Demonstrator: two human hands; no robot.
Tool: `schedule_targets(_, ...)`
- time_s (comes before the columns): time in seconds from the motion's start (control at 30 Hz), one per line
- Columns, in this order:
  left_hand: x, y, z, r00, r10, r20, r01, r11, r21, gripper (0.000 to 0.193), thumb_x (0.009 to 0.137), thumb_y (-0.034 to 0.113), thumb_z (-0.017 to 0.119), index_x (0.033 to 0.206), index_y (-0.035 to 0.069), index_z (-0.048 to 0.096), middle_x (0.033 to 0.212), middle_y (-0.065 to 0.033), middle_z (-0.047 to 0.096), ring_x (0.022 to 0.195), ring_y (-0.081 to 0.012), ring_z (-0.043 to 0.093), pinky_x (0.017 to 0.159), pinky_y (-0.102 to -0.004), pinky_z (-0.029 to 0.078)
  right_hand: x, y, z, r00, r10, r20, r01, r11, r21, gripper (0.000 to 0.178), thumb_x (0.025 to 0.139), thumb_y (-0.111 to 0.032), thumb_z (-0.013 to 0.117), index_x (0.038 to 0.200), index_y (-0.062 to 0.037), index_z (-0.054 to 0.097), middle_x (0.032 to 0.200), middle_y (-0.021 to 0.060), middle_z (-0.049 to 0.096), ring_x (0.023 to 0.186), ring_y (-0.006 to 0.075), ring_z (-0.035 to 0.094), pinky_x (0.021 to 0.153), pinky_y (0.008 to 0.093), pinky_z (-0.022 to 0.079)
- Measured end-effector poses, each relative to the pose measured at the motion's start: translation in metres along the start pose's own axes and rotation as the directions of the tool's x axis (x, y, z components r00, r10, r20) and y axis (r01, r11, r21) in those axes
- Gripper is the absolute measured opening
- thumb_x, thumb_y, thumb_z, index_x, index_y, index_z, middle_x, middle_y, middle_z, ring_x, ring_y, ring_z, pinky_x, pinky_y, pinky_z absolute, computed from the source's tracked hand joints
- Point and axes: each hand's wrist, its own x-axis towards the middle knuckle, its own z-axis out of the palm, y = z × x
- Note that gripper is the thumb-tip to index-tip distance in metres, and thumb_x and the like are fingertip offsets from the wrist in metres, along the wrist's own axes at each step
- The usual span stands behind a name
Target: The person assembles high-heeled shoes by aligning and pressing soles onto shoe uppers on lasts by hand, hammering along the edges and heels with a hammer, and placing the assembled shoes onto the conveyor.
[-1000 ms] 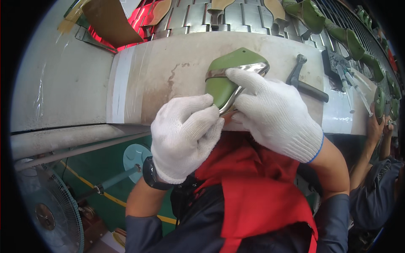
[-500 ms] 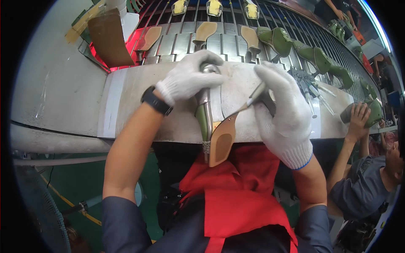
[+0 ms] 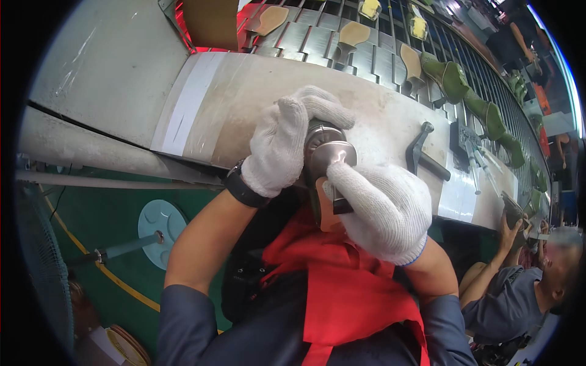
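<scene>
Two hands: both in white knit gloves, both closed on one shoe held at the near edge of the workbench [image 3: 256,97], just above our red apron [image 3: 342,287]

Left hand [image 3: 287,149]: fingers curled over the rounded top of the shoe and wrapped tight; a dark watch [image 3: 243,188] sits at the wrist

Right hand [image 3: 381,210]: fingers folded shut around the lower part of the shoe, a thin dark tool poking out by the thumb (we cannot tell what kind); the forefinger reaches up toward the metal cap

Shoe [image 3: 320,210]: upright now, olive-green side and tan sole facing us, a dull metal last cap [image 3: 329,152] on top; half a second ago it lay longer between our hands with the sole turned up, and a second ago it lay flat and green on the bench

What that means: we have swung it end-up and drawn it closer to the body; we judge that the work has passed from the upper to the heel or sole edge

Bench: a dark hammer [image 3: 421,152] lies to the right, well apart from our hands

Conveyor [image 3: 342,43]: beyond the bench, carrying tan soles and green shoes [image 3: 452,76]

Neighbour: another person's hand [image 3: 513,222] holds something at the far right
</scene>
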Motion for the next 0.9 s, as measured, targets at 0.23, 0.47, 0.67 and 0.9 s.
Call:
schedule_targets(0.23, -0.003, 0.004, 0.002, 0.998, -0.042, -0.053, 0.039, 0.998, -0.043, 0.094, 0.119, 0.066, 0.018, 0.108, -0.004, 0.080, 0.113, -0.0172, 0.073, 0.103, -0.0255, 0.072, 0.095, -0.0381, 0.058, 0.002, 0.010, 0.011, 1.000, -0.004, -0.001, 0.004, 1.000, -0.007, 0.055, 0.074, -0.008, 0.083, 0.128, -0.0035, 0.076, 0.097, 0.0078, 0.076, 0.071, 0.0252, 0.070, 0.061, 0.0385, 0.055)
schedule_targets(0.47, 0.001, 0.003, -0.001, 1.000, -0.017, -0.025, 0.017, 1.000, -0.027, 0.095, 0.118, 0.067, 0.017, 0.107, -0.004, 0.080, 0.113, -0.0176, 0.073, 0.104, -0.0282, 0.072, 0.098, -0.0404, 0.056, 0.003, 0.017, 0.015, 1.000, -0.004, 0.015, 0.005, 1.000, -0.013, 0.056, 0.075, -0.007, 0.082, 0.130, -0.0028, 0.076, 0.100, 0.0086, 0.076, 0.075, 0.0257, 0.071, 0.063, 0.0398, 0.055)
schedule_targets(0.67, 0.009, -0.002, -0.007, 1.000, -0.011, 0.020, 0.012, 1.000, -0.021, 0.095, 0.119, 0.066, 0.017, 0.107, -0.004, 0.080, 0.112, -0.0179, 0.073, 0.103, -0.0285, 0.072, 0.098, -0.0405, 0.056, 0.011, 0.018, 0.010, 0.999, -0.031, 0.045, 0.033, 0.999, -0.036, 0.058, 0.075, -0.008, 0.080, 0.132, -0.0004, 0.075, 0.102, 0.0093, 0.075, 0.079, 0.0270, 0.072, 0.065, 0.0397, 0.056)
schedule_targets(0.9, 0.013, 0.002, -0.010, 0.998, -0.058, 0.033, 0.059, 0.998, -0.014, 0.097, 0.117, 0.069, 0.017, 0.106, -0.004, 0.080, 0.112, -0.0172, 0.073, 0.104, -0.0273, 0.071, 0.097, -0.0409, 0.056, 0.015, 0.016, 0.013, 0.999, -0.004, 0.032, 0.005, 1.000, -0.024, 0.058, 0.076, -0.009, 0.078, 0.133, 0.0002, 0.074, 0.102, 0.0093, 0.074, 0.076, 0.0265, 0.070, 0.063, 0.0393, 0.055)
